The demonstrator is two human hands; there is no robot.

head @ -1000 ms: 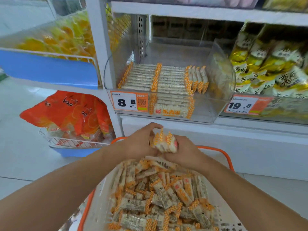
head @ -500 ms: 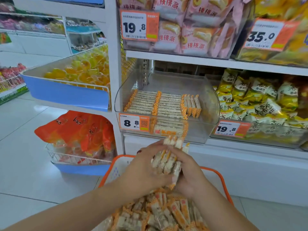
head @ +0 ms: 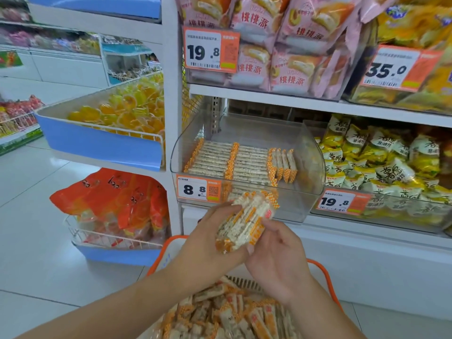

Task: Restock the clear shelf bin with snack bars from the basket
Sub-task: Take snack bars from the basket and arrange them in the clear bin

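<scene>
Raised toward the bin (head: 308, 152), both hands (head: 244, 241) clasp a bundle of snack bars (head: 247, 220).

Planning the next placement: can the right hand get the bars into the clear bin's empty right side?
Probably yes. The clear bin is open on top, its right side bare, and nothing stands between it and the right hand.

White tiled floor (head: 31, 204), glossy under bright shop light. White shelving unit (head: 172, 99) with orange price tags (head: 210, 50). Blue-fronted bins (head: 102, 146) on left; more shelves (head: 61, 57) far back, goods there too blurred to identify.
</scene>
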